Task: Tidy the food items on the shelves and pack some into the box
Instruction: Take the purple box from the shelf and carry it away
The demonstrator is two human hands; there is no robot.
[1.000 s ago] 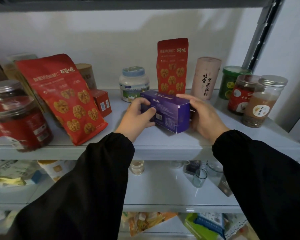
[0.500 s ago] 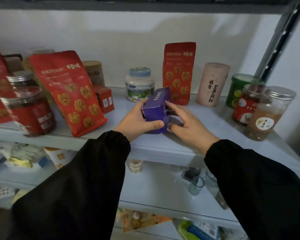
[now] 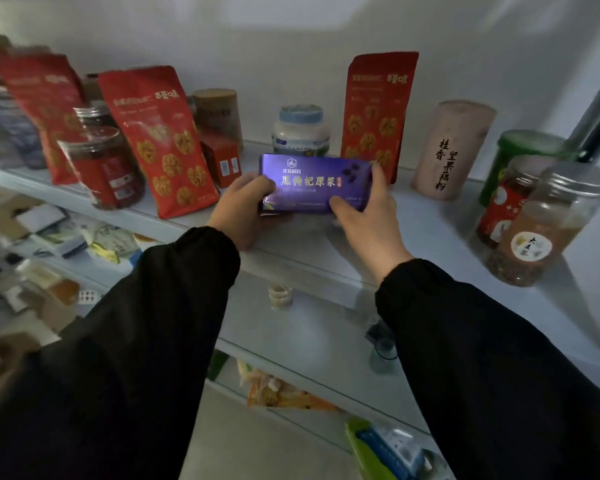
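A purple box [image 3: 314, 181] with gold lettering stands on its long edge on the upper shelf [image 3: 423, 233], its front face turned toward me. My left hand [image 3: 241, 209] grips its left end, thumb across the front. My right hand [image 3: 368, 216] holds the right end, thumb on the lower front and fingers behind the right edge. Behind the box stand a white tub with a blue lid [image 3: 301, 129] and an upright red snack pouch [image 3: 378, 112].
Left on the shelf: a leaning red pouch [image 3: 160, 136], a red-labelled jar [image 3: 101, 168], a small red carton [image 3: 222, 161]. Right: a pink canister [image 3: 451, 150], a green-lidded jar [image 3: 523, 154], two clear jars [image 3: 548, 226]. Lower shelves hold small glasses and packets.
The purple box has been turned from end-on to broad face toward me, standing on its long edge. My right hand shifted to its right end. The view swung left.
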